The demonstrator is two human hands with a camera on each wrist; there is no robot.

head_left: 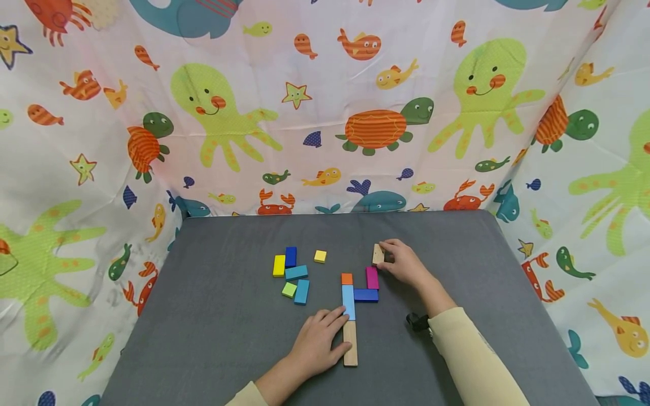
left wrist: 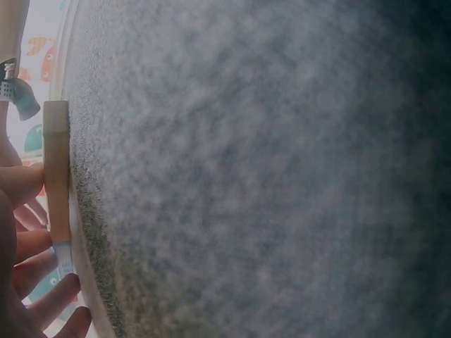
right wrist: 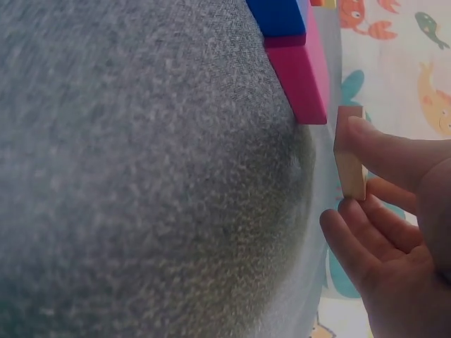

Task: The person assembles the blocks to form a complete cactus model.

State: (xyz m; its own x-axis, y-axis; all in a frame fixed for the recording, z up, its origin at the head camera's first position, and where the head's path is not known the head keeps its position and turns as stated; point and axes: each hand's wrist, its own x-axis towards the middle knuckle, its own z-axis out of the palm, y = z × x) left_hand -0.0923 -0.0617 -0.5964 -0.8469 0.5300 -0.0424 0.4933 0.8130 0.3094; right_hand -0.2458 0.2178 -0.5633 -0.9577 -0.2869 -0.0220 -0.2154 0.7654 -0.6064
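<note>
My right hand [head_left: 406, 264] pinches a small plain wooden block [head_left: 378, 254] between thumb and fingertips. This block is just beyond the magenta block [head_left: 372, 277]; the right wrist view shows the wooden block [right wrist: 348, 158] apart from the magenta one. Extended fingers of my left hand [head_left: 317, 343] touch a column's left side, near the light blue block [head_left: 348, 301] and the long wooden block [head_left: 350, 344]. An orange block [head_left: 347, 278] tops that column. From the light blue block a dark blue block [head_left: 366, 295] extends right, with the magenta block at its far side.
Left of the column lie loose blocks: a yellow one [head_left: 279, 265], a dark blue one [head_left: 290, 257], teal-blue ones [head_left: 297, 273] and a small green one [head_left: 289, 290]. A small yellow block [head_left: 320, 256] sits apart. A printed curtain [head_left: 315, 124] surrounds the grey table [head_left: 223, 316].
</note>
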